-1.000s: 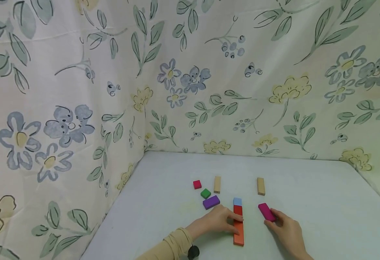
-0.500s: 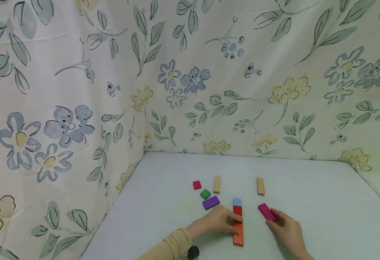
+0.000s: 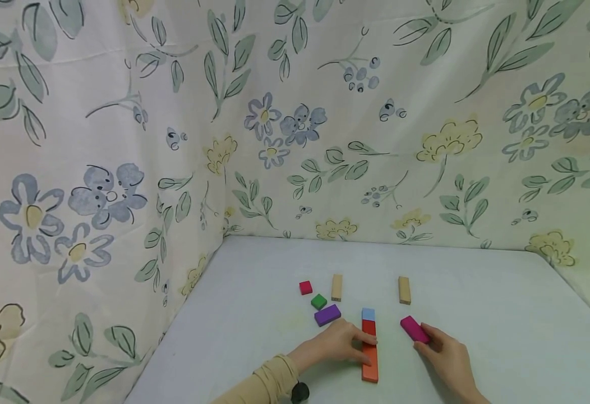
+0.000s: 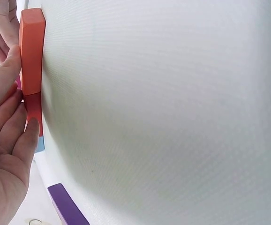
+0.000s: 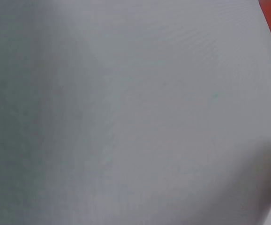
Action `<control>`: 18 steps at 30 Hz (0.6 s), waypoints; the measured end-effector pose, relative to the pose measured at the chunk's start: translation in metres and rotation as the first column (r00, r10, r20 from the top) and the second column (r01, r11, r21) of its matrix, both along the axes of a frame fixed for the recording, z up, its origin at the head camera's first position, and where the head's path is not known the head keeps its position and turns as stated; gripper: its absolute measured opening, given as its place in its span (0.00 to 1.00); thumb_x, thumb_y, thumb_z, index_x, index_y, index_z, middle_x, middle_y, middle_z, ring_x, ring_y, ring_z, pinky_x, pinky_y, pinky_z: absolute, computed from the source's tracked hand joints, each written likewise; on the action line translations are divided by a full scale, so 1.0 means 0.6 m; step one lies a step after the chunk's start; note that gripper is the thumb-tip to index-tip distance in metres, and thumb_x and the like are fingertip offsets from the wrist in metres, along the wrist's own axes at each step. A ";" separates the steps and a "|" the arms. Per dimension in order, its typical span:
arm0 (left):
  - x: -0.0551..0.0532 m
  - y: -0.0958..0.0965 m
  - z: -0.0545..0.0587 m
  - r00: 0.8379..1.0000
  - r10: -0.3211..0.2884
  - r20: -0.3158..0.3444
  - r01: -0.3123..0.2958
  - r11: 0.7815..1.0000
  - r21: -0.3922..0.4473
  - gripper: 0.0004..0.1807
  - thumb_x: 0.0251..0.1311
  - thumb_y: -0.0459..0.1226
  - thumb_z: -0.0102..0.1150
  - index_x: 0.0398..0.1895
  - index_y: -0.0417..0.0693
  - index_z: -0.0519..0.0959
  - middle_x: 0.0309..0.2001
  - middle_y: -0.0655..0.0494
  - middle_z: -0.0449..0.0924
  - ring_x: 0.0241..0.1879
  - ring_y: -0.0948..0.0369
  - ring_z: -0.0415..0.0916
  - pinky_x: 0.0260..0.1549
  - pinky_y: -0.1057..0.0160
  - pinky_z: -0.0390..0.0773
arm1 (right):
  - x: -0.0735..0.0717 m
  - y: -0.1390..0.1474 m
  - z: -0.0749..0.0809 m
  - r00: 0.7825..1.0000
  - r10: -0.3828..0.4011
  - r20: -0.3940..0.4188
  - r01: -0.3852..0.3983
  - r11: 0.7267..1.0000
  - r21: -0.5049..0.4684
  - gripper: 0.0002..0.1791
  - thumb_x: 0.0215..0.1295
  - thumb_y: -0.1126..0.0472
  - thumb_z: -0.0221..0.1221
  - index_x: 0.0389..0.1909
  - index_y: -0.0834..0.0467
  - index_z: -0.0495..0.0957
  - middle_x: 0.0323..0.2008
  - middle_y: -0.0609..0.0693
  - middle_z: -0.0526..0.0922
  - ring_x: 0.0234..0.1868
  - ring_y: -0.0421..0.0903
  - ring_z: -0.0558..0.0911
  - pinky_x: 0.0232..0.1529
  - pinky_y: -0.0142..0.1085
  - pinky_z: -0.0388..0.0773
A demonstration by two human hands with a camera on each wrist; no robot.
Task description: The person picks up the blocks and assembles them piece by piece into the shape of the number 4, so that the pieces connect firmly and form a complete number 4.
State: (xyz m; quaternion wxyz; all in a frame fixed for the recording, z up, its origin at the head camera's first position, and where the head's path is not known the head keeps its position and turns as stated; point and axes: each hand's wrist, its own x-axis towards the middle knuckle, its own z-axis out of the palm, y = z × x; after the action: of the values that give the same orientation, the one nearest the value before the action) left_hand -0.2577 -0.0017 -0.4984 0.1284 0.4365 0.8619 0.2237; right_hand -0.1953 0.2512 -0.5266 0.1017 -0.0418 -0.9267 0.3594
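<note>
A row of blocks runs away from me: an orange block (image 3: 370,370) nearest, a red block (image 3: 369,325) behind it, and a light blue block (image 3: 368,314) at the far end. My left hand (image 3: 342,341) holds the row where red and orange meet, its thumb on the orange block and its fingers at the red one, as the left wrist view also shows. To the right, my right hand (image 3: 447,359) pinches the near end of a magenta block (image 3: 412,327), which lies slantwise, apart from the row. The right wrist view shows only fragments of blocks and fingers at its edge.
Left of the row lie a purple block (image 3: 327,315), a green block (image 3: 318,301) and a small pinkish-red block (image 3: 305,287). Two plain wooden blocks, one left (image 3: 337,287) and one right (image 3: 404,290), lie farther back. Floral cloth (image 3: 300,168) hangs around the white table (image 3: 502,314).
The thumb of my right hand has shifted very slightly to the right along the magenta block. My left hand and the row of blocks stay as they were.
</note>
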 end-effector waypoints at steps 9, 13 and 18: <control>0.000 0.001 0.000 1.000 0.008 0.006 -0.008 1.000 -0.009 0.23 0.54 0.47 0.66 0.55 0.61 0.79 0.52 0.69 0.81 0.26 0.78 0.62 0.19 0.76 0.59 | -0.003 0.003 0.002 1.000 0.019 0.012 -0.019 1.000 0.009 0.28 0.56 0.62 0.66 0.56 0.70 0.73 0.52 0.68 0.79 0.51 0.62 0.80 0.47 0.44 0.80; 0.000 0.001 -0.001 1.000 0.009 0.003 -0.009 1.000 -0.009 0.23 0.54 0.47 0.66 0.55 0.61 0.79 0.52 0.69 0.81 0.26 0.78 0.63 0.19 0.76 0.58 | -0.007 0.007 0.007 0.998 0.038 0.049 -0.038 0.999 0.008 0.28 0.59 0.61 0.63 0.59 0.70 0.70 0.56 0.68 0.76 0.56 0.64 0.76 0.51 0.48 0.77; 0.000 0.000 0.000 1.000 0.009 -0.002 -0.009 1.000 -0.009 0.23 0.54 0.47 0.66 0.55 0.61 0.80 0.52 0.69 0.81 0.27 0.78 0.63 0.19 0.76 0.57 | -0.011 0.013 0.013 0.998 0.061 0.025 -0.062 0.998 0.024 0.27 0.60 0.65 0.62 0.59 0.70 0.70 0.56 0.69 0.76 0.56 0.65 0.76 0.50 0.48 0.77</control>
State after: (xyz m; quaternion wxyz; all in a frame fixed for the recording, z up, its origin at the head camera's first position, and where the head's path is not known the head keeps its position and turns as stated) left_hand -0.2577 -0.0015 -0.4984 0.1287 0.4323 0.8650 0.2200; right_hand -0.2017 0.2593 -0.5187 0.0796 -0.0164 -0.9331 0.3503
